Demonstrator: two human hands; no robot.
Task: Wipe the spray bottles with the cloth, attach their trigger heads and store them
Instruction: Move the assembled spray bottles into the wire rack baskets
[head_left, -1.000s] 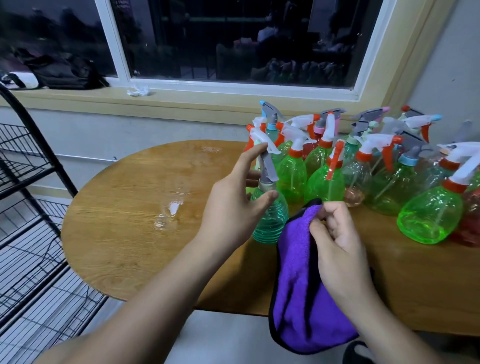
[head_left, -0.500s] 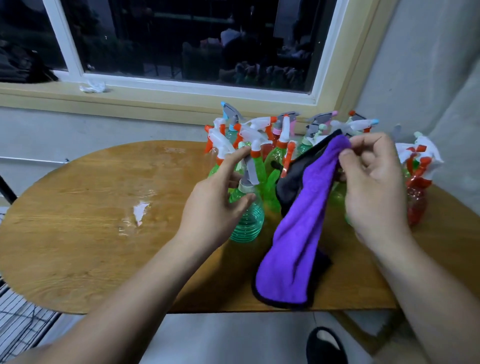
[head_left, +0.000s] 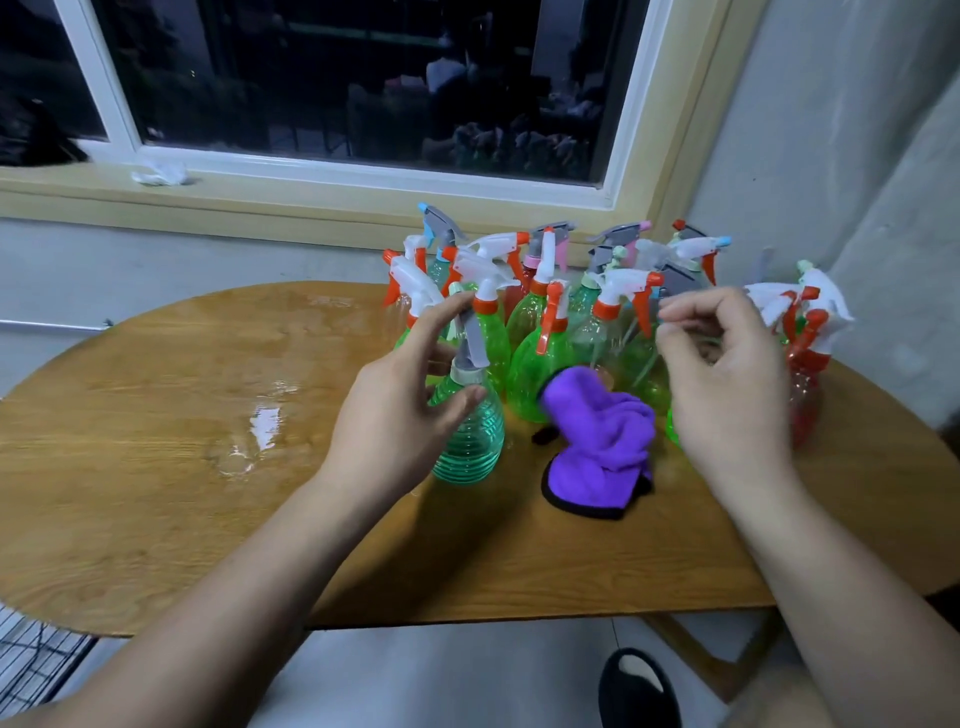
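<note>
Purple cloth (head_left: 602, 441) on table (head_left: 156, 467) | L hand (head_left: 395, 410) poss. touching teal bottle (head_left: 470, 447)

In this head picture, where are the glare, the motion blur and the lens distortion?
Head view: a white glare patch lies on the table, left of the teal bottle. Head view: the right hand is smeared by motion at its fingertips. Head view: the dark window mirrors a room, and the wide lens makes its frame uprights lean.
</note>
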